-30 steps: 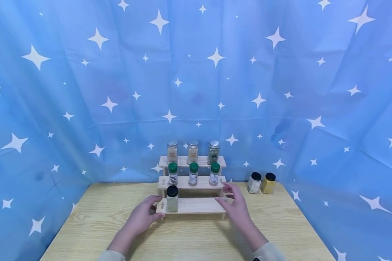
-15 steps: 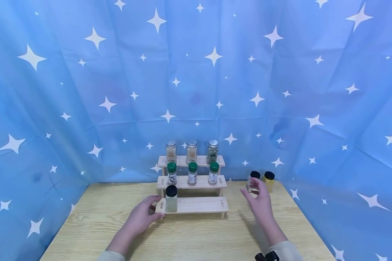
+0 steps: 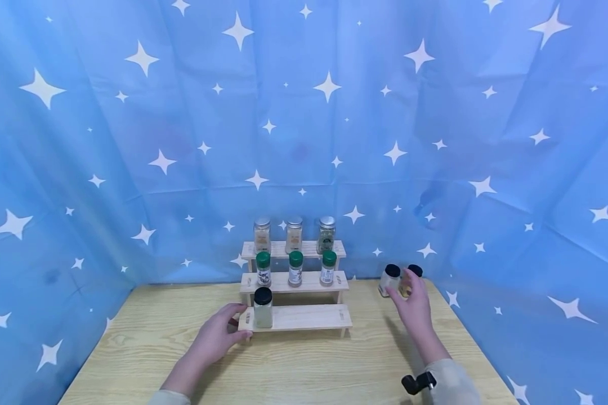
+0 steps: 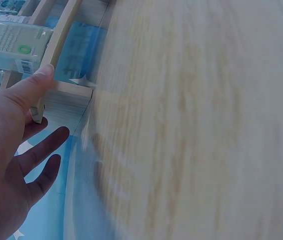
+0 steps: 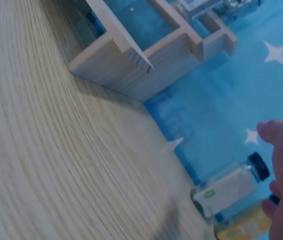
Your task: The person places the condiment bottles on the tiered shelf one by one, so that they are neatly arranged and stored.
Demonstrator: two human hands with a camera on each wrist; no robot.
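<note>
A three-step wooden rack (image 3: 311, 318) stands mid-table. My left hand (image 3: 217, 336) holds the left end of its lowest shelf; in the left wrist view the thumb (image 4: 34, 82) lies on the shelf edge, with a finger on the other side. A black-capped jar of pale contents (image 3: 263, 309) stands at that shelf's left end. To the right, my right hand (image 3: 414, 304) is at a yellow jar (image 5: 244, 226) with a black cap, partly covering it; contact is unclear. Beside it stands a black-capped whitish jar (image 3: 389, 280), apart from the thumb (image 5: 270, 131).
Three green-capped jars, one a middle shelf jar (image 3: 295, 270), stand in a row. Above them are three silver-capped jars, including a green-filled one (image 3: 326, 235). A blue star-printed curtain (image 3: 304, 140) encloses the wooden table (image 3: 304, 371) at the back and sides.
My right hand has left the rack's right end and moved right, past the whitish jar to the yellow one. My left hand has stayed on the rack. The head view has shifted slightly.
</note>
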